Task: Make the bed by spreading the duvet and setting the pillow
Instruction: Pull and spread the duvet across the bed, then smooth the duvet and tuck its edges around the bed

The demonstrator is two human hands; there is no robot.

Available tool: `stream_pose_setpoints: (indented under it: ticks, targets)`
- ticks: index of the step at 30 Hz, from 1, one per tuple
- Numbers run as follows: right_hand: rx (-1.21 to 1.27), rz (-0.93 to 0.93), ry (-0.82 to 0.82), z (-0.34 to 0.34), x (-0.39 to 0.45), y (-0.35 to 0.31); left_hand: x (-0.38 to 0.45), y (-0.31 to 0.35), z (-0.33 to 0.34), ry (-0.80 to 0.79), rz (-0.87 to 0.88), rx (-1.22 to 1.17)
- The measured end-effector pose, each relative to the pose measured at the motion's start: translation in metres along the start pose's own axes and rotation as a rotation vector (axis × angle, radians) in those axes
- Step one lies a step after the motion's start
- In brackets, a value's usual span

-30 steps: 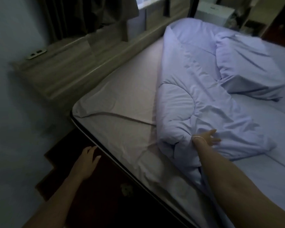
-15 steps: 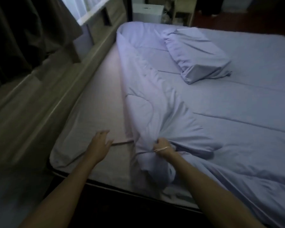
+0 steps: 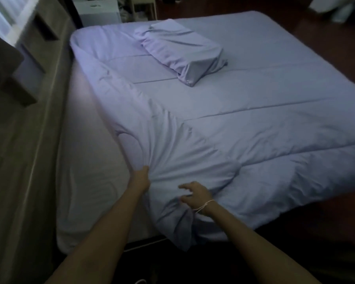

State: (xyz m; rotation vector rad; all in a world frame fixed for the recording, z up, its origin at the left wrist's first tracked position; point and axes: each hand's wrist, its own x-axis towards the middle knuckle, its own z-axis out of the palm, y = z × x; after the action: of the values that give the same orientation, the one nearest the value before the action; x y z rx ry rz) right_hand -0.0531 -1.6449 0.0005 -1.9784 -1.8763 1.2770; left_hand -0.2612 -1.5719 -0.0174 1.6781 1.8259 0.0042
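The left hand clenches the folded left edge of the lilac duvet near the bed's near side, the right hand rests released on it, pillow lying far atop

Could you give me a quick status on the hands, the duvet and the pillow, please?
Left hand gripping duvet edge; right hand open on it. Duvet bunched, sheet bare. Pillow lying on duvet.

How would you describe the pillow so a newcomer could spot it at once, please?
Start from the wide bed covered by the lilac duvet. The pillow lies on the duvet toward the far end. It is the only raised, block-shaped lump, set at an angle.
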Motion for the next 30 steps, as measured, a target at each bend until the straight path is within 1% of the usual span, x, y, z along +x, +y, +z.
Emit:
stream_pose_setpoints:
  ticks: [1,4,6,7,9,11,12,14,17,19,21,22,23,25,27,28,30]
  targets:
    - [-0.002,0.045,0.039,-0.006,0.003,0.011,-0.004,-0.016,-0.001,0.005,-0.008,-0.027]
    - [-0.019,0.151,0.230,-0.023,0.023,0.029,-0.019,-0.066,-0.003,0.014,-0.016,-0.092]
    - [-0.029,0.244,0.290,-0.031,0.041,0.035,-0.034,-0.087,-0.007,0.035,-0.023,-0.168]
    - [-0.048,0.290,0.278,-0.031,0.051,0.036,-0.042,-0.096,-0.010,0.062,-0.033,-0.200]
    - [-0.054,0.366,0.195,-0.022,0.072,0.037,-0.057,-0.115,-0.012,0.129,-0.061,-0.248]
    - [-0.041,0.374,0.079,0.000,0.083,0.036,-0.072,-0.134,-0.010,0.138,-0.099,-0.210]
    - [-0.059,0.350,0.033,0.014,0.083,0.030,-0.079,-0.144,-0.009,0.127,-0.135,-0.166]
    - [-0.124,0.266,0.000,0.043,0.078,0.009,-0.092,-0.165,-0.009,0.107,-0.229,-0.151]
    - [-0.216,0.052,-0.031,0.083,0.057,-0.043,-0.103,-0.177,-0.017,0.109,-0.301,-0.270]
    - [-0.260,-0.098,-0.079,0.103,0.038,-0.080,-0.097,-0.174,-0.028,0.113,-0.354,-0.463]
    - [-0.233,-0.240,-0.107,0.116,0.018,-0.107,-0.085,-0.163,-0.039,0.068,-0.420,-0.788]
    - [-0.210,-0.295,-0.133,0.120,0.011,-0.118,-0.079,-0.155,-0.045,0.042,-0.442,-0.914]
    - [-0.199,-0.333,-0.174,0.123,0.006,-0.126,-0.072,-0.149,-0.048,0.030,-0.445,-0.974]
    - [-0.219,-0.401,-0.276,0.127,0.000,-0.137,-0.065,-0.142,-0.052,0.044,-0.392,-0.931]
    - [-0.234,-0.437,-0.343,0.127,-0.003,-0.141,-0.064,-0.154,-0.051,0.071,-0.313,-0.766]
    - [-0.233,-0.444,-0.359,0.127,-0.004,-0.141,-0.070,-0.159,-0.052,0.093,-0.297,-0.702]
    - [-0.221,-0.422,-0.357,0.127,-0.002,-0.135,-0.083,-0.184,-0.054,0.174,-0.330,-0.648]
